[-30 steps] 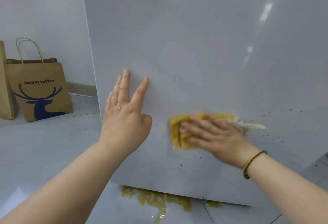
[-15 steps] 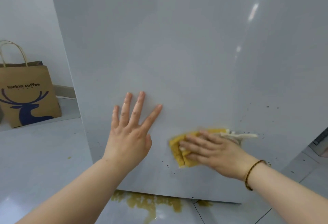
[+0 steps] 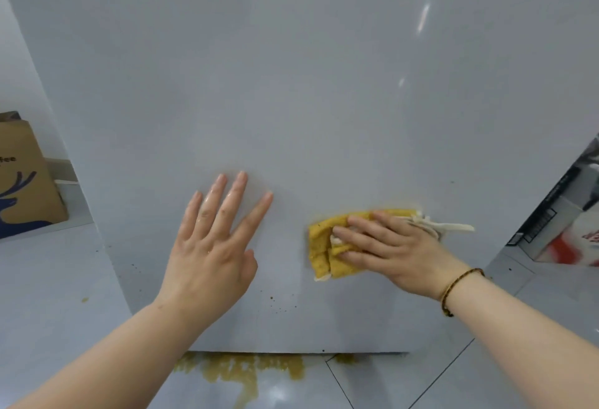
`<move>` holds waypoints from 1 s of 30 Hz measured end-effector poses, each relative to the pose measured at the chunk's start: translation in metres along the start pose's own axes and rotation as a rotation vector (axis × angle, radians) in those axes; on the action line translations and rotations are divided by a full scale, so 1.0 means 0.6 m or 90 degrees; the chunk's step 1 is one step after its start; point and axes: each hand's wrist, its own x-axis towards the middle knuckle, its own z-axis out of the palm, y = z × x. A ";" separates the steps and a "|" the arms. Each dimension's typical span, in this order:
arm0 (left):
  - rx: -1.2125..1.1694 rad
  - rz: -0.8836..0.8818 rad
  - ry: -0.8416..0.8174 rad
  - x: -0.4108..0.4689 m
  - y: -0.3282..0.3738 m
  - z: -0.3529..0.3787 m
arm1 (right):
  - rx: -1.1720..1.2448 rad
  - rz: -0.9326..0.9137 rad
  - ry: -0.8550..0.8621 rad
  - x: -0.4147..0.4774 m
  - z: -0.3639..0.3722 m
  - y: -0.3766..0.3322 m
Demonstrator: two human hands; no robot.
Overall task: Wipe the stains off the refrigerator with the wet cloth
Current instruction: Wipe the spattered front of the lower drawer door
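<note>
View has swung right since half a second ago: paper bag (image 3: 26, 181) now cut by the left edge, contents unseen; a printed box (image 3: 564, 233) newly showing past the refrigerator (image 3: 291, 84) right edge. Hands keep their places. Left hand (image 3: 210, 253) flat on the panel, fingers spread, holding nothing. Right hand (image 3: 392, 253) presses the yellow cloth (image 3: 324, 243) flat with straight fingers, low on the panel. Bare panel between hands and above. Dark stains (image 3: 275, 301) below the cloth. Yellow-brown spill (image 3: 240, 369) on the floor (image 3: 48, 279) at the bottom edge.

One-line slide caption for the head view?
Right hand presses a yellow cloth flat on the refrigerator door; left hand rests open beside it, brown specks below.
</note>
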 end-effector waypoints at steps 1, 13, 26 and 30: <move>-0.003 0.012 -0.007 0.000 0.007 0.004 | -0.008 0.054 0.030 0.003 -0.010 0.027; 0.032 0.013 -0.045 -0.003 0.029 0.028 | 0.063 0.572 0.055 -0.003 0.023 -0.116; 0.027 0.109 -0.033 0.006 0.088 0.074 | 0.246 1.222 0.387 0.029 -0.014 0.006; 0.032 0.102 -0.037 0.008 0.089 0.075 | 0.345 1.454 0.357 0.001 -0.011 -0.045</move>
